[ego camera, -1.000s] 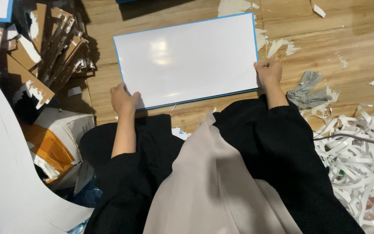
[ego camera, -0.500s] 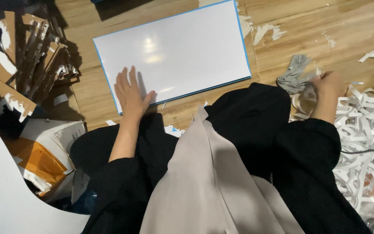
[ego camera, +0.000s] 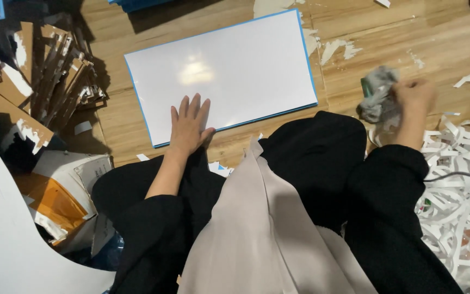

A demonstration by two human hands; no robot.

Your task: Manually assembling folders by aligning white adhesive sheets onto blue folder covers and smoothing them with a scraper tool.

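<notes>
Here the left hand (ego camera: 190,124) lay flat and open, fingers spread, on the white board (ego camera: 221,71), pressing near that board's near edge toward its left corner. The board, a glossy white rectangle with a thin blue rim, lay flat on the wooden floor (ego camera: 354,32), slightly turned so that its right end sat farther from the person than its left. The right hand (ego camera: 413,98) was out to the right, well apart from the board, its fingers curled round a crumpled grey cloth (ego camera: 377,97); the hand was blurred, so how tightly it gripped could not be told, but it was closed about the cloth. A small green patch showed at the cloth's upper left. Just beside and below that hand a heap of white paper strips (ego camera: 452,174) covered the floor toward the right edge. At the left edge of the floor stood a pile of torn brown cardboard pieces (ego camera: 44,81), and nearer the person an opened white and orange box (ego camera: 55,196). Scraps of white film (ego camera: 338,49) clung to the floor just past the board's right end.
</notes>
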